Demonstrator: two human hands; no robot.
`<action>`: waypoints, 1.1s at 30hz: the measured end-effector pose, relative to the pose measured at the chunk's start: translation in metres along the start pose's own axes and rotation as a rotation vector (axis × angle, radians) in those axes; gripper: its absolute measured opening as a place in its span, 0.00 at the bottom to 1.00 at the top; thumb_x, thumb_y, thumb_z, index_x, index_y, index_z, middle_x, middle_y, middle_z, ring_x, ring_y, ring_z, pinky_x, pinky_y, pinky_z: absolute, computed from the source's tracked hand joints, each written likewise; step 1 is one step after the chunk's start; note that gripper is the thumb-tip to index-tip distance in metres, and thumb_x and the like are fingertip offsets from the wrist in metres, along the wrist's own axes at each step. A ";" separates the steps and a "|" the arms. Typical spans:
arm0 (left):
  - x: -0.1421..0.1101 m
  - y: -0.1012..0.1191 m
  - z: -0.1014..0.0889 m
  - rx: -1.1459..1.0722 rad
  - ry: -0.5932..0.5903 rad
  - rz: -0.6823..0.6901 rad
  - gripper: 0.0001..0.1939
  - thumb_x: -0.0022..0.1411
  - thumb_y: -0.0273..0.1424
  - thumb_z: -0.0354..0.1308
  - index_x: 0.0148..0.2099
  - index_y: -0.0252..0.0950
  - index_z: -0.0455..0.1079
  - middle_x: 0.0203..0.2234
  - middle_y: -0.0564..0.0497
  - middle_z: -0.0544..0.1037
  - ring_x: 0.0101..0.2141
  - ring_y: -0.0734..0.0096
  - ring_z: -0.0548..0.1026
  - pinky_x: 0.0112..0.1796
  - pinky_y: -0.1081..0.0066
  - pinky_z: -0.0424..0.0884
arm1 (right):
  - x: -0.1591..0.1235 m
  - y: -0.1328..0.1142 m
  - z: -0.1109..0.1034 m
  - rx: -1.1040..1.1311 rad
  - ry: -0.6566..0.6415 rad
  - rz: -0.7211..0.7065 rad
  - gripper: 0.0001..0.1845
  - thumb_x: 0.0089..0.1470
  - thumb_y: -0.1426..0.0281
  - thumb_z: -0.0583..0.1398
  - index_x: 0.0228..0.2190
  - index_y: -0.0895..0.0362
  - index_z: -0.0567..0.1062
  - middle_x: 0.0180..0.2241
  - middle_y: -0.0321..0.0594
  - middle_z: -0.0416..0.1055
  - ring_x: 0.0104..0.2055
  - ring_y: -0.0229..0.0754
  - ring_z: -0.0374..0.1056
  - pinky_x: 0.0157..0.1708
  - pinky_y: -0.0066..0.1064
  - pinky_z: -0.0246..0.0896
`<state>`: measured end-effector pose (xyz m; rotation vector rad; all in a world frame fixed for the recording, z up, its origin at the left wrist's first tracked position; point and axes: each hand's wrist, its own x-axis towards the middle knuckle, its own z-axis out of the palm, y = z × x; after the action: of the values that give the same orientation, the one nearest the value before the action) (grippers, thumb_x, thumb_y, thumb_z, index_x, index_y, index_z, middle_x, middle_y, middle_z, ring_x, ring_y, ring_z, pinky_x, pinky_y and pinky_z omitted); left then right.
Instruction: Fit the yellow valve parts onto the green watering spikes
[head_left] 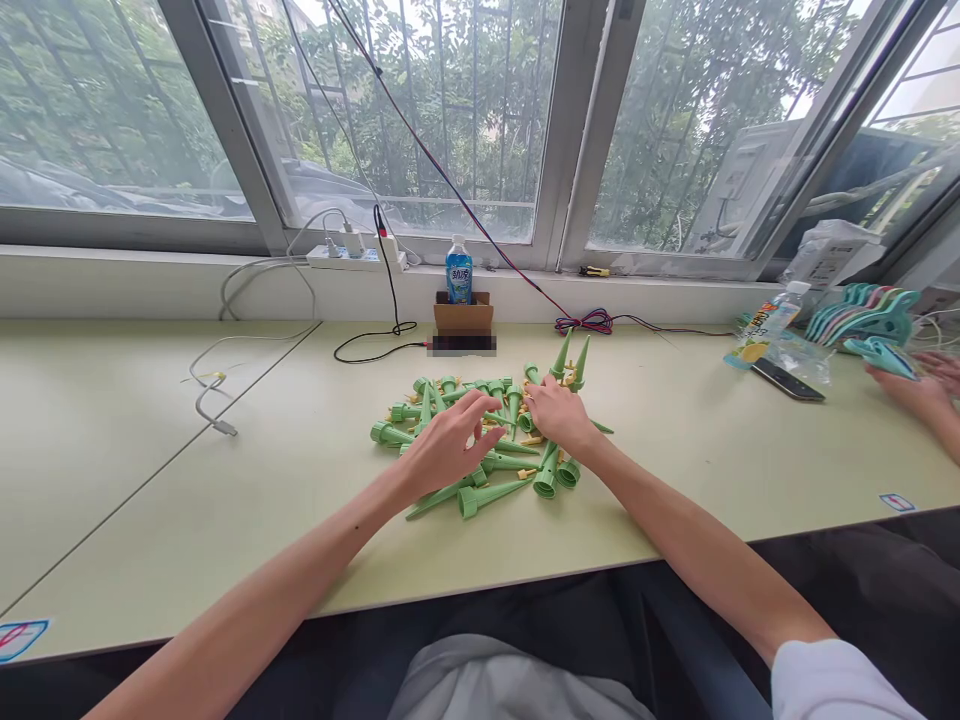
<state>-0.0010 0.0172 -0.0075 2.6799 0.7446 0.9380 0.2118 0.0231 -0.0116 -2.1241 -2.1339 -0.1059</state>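
Note:
A heap of green plastic plant watering spikes (495,493) with small yellow valve pieces (531,440) lies on the table. My left hand (457,435) hovers over the left and middle of the heap, its thumb and fingers apart with nothing between them. At the heap's right side is my right hand (559,412), its fingers bent down among the spikes and yellow pieces. What those fingertips hold, if anything, is hidden. Two spikes (582,362) point upward just beyond the right hand, and others lie with their hollow caps (546,486) toward me.
Behind the heap, a blue drink bottle (459,272) stands by a cardboard box (463,317). Cables (585,321) run along the back. To the right are a phone (787,380), another bottle (772,322), hangers (862,315) and another person's hands (911,392) holding something light blue.

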 end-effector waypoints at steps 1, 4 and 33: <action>0.000 0.000 0.000 0.004 0.001 -0.001 0.09 0.73 0.37 0.49 0.49 0.38 0.63 0.42 0.48 0.72 0.28 0.76 0.75 0.28 0.72 0.71 | 0.000 0.000 0.001 -0.004 -0.005 0.003 0.16 0.69 0.66 0.49 0.45 0.56 0.75 0.46 0.51 0.69 0.40 0.46 0.74 0.37 0.33 0.65; 0.000 -0.001 0.000 0.012 -0.003 -0.002 0.10 0.73 0.38 0.49 0.49 0.38 0.63 0.41 0.48 0.72 0.28 0.76 0.74 0.28 0.72 0.71 | 0.001 0.001 0.002 -0.014 -0.027 0.009 0.18 0.69 0.66 0.47 0.43 0.56 0.76 0.45 0.51 0.69 0.40 0.47 0.74 0.37 0.34 0.65; -0.002 -0.002 0.002 0.019 -0.033 -0.012 0.10 0.73 0.36 0.49 0.51 0.37 0.64 0.41 0.48 0.72 0.28 0.76 0.73 0.28 0.72 0.69 | 0.006 0.005 0.001 -0.005 -0.082 -0.032 0.19 0.70 0.64 0.47 0.47 0.59 0.74 0.49 0.52 0.71 0.50 0.49 0.72 0.44 0.34 0.63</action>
<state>-0.0019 0.0181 -0.0107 2.6981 0.7652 0.8856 0.2165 0.0290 -0.0117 -2.1332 -2.2157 -0.0272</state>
